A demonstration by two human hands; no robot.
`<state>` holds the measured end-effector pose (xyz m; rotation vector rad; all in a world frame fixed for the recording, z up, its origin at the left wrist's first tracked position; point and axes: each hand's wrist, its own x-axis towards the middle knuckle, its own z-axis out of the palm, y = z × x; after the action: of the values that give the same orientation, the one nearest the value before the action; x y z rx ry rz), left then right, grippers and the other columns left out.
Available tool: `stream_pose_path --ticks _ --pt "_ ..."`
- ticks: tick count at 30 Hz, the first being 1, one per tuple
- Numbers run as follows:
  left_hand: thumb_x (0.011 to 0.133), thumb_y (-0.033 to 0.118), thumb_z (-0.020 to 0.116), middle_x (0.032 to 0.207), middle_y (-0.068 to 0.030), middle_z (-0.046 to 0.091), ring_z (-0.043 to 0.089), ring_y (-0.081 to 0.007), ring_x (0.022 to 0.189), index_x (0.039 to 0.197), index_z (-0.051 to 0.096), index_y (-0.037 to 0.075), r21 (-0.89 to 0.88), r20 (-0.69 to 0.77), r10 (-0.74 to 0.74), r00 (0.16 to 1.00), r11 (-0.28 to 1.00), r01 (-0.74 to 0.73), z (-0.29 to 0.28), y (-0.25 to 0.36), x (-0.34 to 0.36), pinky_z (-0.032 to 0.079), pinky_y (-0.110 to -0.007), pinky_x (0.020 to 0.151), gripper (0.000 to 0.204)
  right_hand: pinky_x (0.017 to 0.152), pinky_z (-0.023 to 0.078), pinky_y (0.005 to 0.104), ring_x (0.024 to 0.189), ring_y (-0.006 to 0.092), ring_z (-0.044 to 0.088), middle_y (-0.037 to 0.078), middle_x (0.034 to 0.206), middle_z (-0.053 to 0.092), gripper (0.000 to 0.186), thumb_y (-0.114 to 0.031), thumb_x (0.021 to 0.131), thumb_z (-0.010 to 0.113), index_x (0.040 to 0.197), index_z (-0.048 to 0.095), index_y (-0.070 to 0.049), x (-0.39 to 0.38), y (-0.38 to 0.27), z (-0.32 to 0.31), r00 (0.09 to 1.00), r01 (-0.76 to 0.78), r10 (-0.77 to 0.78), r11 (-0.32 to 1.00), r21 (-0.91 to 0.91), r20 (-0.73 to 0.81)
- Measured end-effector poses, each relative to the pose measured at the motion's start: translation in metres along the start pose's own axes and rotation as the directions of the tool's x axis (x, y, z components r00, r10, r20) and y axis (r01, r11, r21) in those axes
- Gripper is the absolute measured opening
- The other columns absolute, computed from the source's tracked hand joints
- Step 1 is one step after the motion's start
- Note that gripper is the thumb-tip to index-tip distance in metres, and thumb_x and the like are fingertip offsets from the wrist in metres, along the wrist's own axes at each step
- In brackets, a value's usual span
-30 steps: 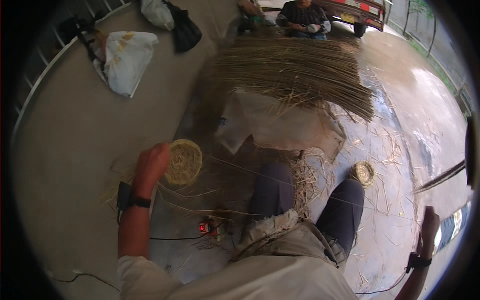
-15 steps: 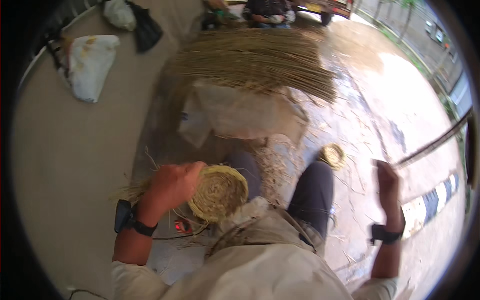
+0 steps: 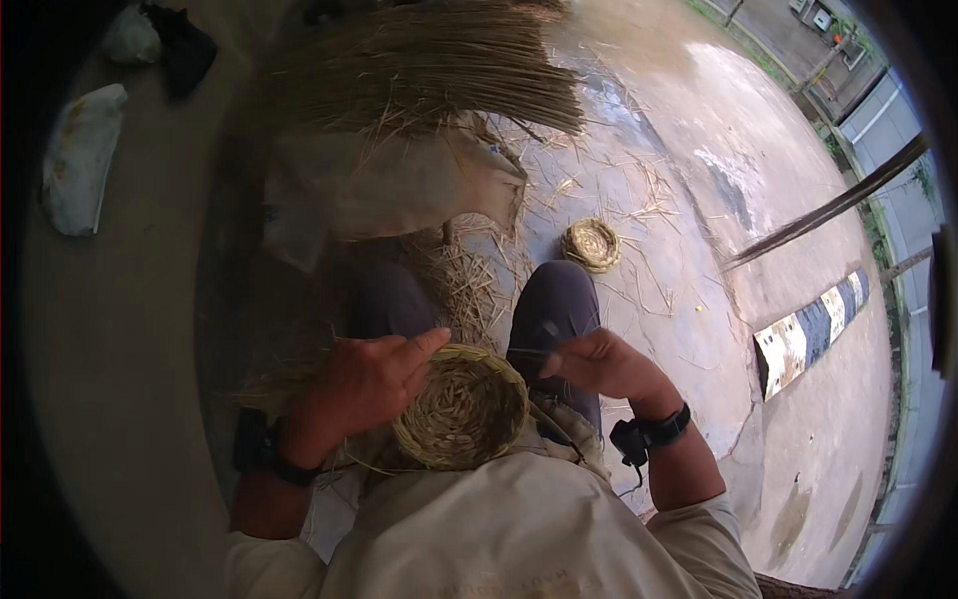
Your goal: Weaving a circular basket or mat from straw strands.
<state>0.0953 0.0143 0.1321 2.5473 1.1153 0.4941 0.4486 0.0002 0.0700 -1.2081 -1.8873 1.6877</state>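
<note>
Just past the fingertips of the left hand (image 3: 364,384), a round woven straw basket (image 3: 461,407) sits in the person's lap, its hollow side turned up toward the camera. The left fingers are curled over its left rim, the forefinger stretched out along the upper edge, so the hand grips the basket at the side. To the right of the basket, close but not clearly touching it, the right hand (image 3: 599,361) is loosely closed with the fingers bent inward; a thin strand seems to run from them toward the rim, though whether they pinch it I cannot tell. Both wrists wear dark bands.

Well beyond the right fingers, on the wet ground, lies a smaller woven ring (image 3: 591,244). Farther out from both hands a pale sack (image 3: 389,190) lies flat under a large bundle of straw (image 3: 429,60). Far to the left of the left fingers rests a white bag (image 3: 78,160), oblong and slumped, with a dark bag (image 3: 185,48) above it. Far right of the right hand stands a black-and-white striped kerb block (image 3: 810,329).
</note>
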Motion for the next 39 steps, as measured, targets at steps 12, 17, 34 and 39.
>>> stream_pose_path --ticks 12,17,34,39 --pt "0.088 0.014 0.076 0.090 -0.0135 0.073 0.072 -0.0339 0.074 0.127 0.069 0.011 0.106 0.128 0.048 0.991 0.992 -0.062 0.007 0.003 0.006 0.059 -0.045 0.067 0.040 0.059 0.050 0.0431 0.066 0.0342 0.064 0.014 0.076 0.064 0.028 -0.022 0.105 0.060 0.090 0.067 0.000 0.075 -0.027 0.002 0.752 0.507 -0.621 0.759 -0.409 -0.220" --pt "0.095 0.018 0.069 0.088 -0.0161 0.072 0.073 -0.0357 0.076 0.126 0.064 0.007 0.076 0.092 0.017 0.996 0.997 -0.024 0.007 -0.005 -0.009 0.059 -0.046 0.066 0.034 0.061 0.050 0.0461 0.067 0.0386 0.063 0.017 0.073 0.060 0.027 -0.018 0.097 0.069 0.078 0.060 -0.001 0.048 -0.051 0.043 0.887 0.292 -0.413 0.848 -0.442 -0.208" --pt "0.094 0.011 0.066 0.087 -0.0191 0.071 0.073 -0.0385 0.075 0.124 0.059 0.001 -0.006 0.052 -0.013 0.999 1.000 0.013 0.037 -0.010 -0.011 0.059 -0.047 0.063 0.033 0.088 0.056 0.0418 0.091 0.0240 0.070 0.016 0.103 0.073 0.023 -0.016 0.104 0.058 0.102 0.073 0.001 0.094 -0.085 0.025 0.764 0.562 -0.411 0.802 0.200 -0.498" --pt "0.095 0.019 0.067 0.096 -0.0218 0.073 0.073 -0.0408 0.090 0.131 0.061 0.000 -0.110 0.084 -0.103 0.991 0.988 0.112 0.038 -0.024 -0.014 0.059 -0.049 0.078 0.041 0.100 0.054 0.0481 0.115 0.0404 0.066 0.021 0.120 0.070 0.027 -0.010 0.096 0.065 0.119 0.070 0.004 0.083 -0.100 0.109 0.432 0.896 -0.861 0.375 -0.237 0.270"
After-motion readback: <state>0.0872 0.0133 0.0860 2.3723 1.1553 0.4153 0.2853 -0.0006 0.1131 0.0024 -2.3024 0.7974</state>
